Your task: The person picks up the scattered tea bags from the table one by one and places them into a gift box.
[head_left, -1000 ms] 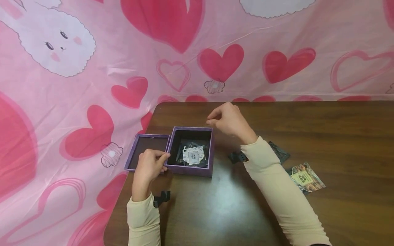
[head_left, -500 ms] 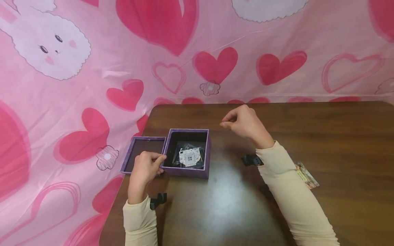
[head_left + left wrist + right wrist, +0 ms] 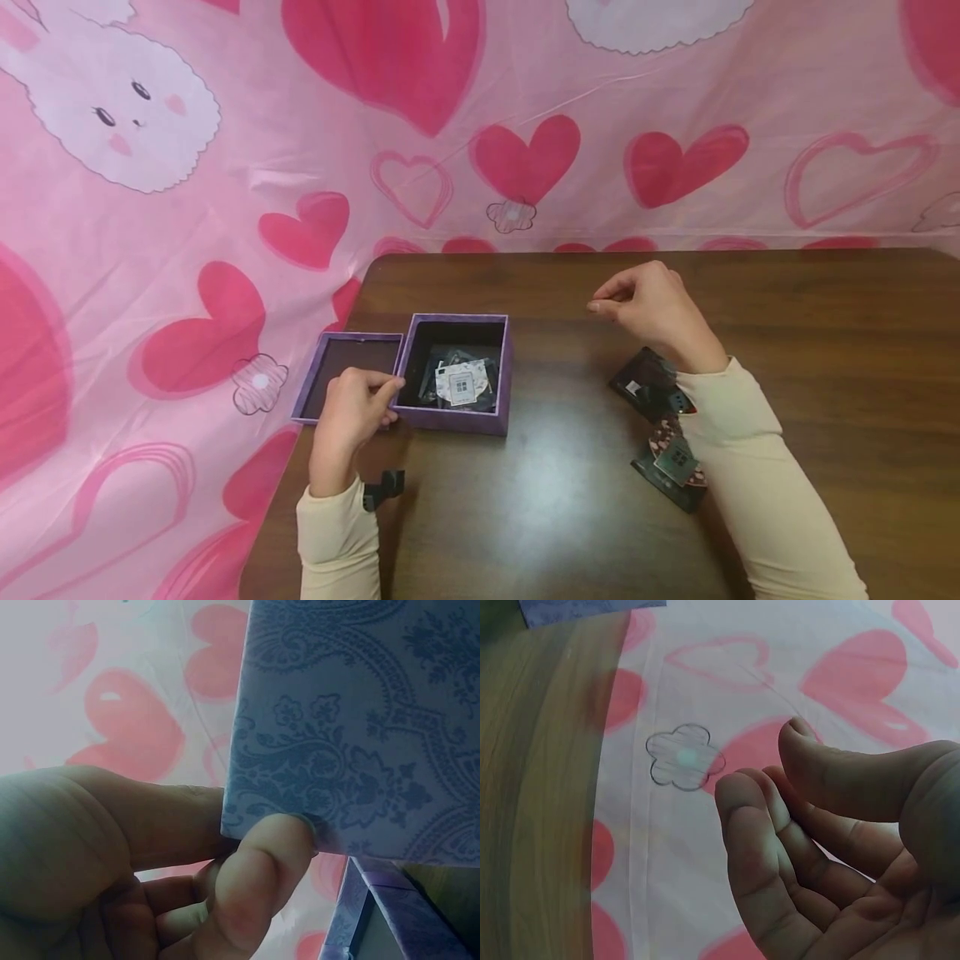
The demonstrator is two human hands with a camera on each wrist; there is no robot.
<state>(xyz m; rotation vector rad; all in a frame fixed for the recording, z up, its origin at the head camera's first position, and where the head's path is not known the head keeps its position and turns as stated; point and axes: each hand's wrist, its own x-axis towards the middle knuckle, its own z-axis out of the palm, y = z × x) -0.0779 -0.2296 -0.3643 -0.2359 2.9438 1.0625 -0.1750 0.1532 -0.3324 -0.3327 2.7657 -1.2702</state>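
A purple patterned box stands uncovered on the table, with dark sachets and a white-labelled sachet inside. At its front left corner, my left hand pinches the box between thumb and finger; the left wrist view shows the grip on the box wall. My right hand hovers over the table to the right of the box. Its fingers are loosely bent, the thumb apart from them, and nothing is held. Under the right wrist lie a black sachet and a sachet with a green label, partly hidden by the sleeve.
Left of the box lies its shallow purple lid, dark inside up, partly behind my left hand. The brown wooden table reaches to a pink heart-patterned cloth at the back and left.
My right hand has moved rightward, away from the box, with its fingers still loosely bent. The left hand keeps its pinch on the box corner. The head view has shifted slightly.
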